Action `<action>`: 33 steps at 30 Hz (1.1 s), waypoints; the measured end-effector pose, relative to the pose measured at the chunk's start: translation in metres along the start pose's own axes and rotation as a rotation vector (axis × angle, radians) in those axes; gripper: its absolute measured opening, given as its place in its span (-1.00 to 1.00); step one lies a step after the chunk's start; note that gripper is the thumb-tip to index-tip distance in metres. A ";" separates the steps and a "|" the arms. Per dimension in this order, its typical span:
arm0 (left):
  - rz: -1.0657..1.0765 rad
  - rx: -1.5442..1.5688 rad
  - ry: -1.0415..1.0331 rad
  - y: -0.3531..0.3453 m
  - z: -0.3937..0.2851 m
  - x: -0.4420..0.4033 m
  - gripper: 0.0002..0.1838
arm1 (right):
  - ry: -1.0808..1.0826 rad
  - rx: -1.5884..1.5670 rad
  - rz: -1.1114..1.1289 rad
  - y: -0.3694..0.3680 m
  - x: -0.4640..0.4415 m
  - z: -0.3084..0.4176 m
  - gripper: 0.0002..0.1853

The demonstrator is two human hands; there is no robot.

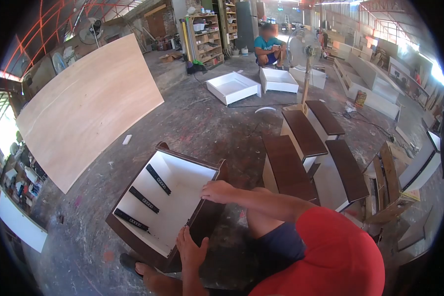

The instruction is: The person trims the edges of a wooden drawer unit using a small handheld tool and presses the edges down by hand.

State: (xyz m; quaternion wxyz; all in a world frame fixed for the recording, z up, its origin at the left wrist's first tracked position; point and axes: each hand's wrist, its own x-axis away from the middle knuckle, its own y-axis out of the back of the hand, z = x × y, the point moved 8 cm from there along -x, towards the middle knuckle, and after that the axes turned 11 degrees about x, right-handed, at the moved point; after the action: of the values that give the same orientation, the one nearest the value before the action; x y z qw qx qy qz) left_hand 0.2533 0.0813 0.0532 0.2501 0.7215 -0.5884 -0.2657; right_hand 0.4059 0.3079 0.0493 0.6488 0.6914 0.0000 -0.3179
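An open drawer cabinet (170,268) with dark brown outer panels and a white inside lies tilted on the floor before me. Three black drawer slides (143,199) are fixed along its left inner wall. My right hand (219,191) is closed over the edge of the right side panel, near its upper end. Lower on that same edge rests my left hand (191,248), fingers stretched and thumb apart. A small dark piece shows by its fingertips, too small to name. The inner face of the right panel is hidden from view.
Several brown-fronted drawers (288,160) stand to my right, beside a wooden crate (387,182). Two white drawers (234,88) sit farther back, near a crouching person (267,47) and a fan (297,48). A large plywood sheet (91,111) leans at left. A cable (367,121) crosses the floor.
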 end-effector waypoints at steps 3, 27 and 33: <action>0.002 0.011 0.007 0.001 0.001 0.002 -0.01 | -0.019 0.066 0.020 -0.001 -0.001 -0.003 -0.79; 0.006 -0.010 0.024 0.001 -0.006 -0.001 -0.02 | 0.016 -0.081 0.061 0.003 -0.008 0.030 -0.78; 0.004 0.006 0.028 0.002 -0.002 0.001 -0.01 | -0.002 0.040 0.096 -0.003 -0.007 0.023 -0.79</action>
State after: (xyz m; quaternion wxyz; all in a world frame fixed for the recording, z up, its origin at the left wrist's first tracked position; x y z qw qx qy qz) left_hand 0.2537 0.0801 0.0564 0.2567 0.7247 -0.5870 -0.2535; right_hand 0.3888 0.2903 0.0510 0.6495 0.7030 -0.0403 -0.2869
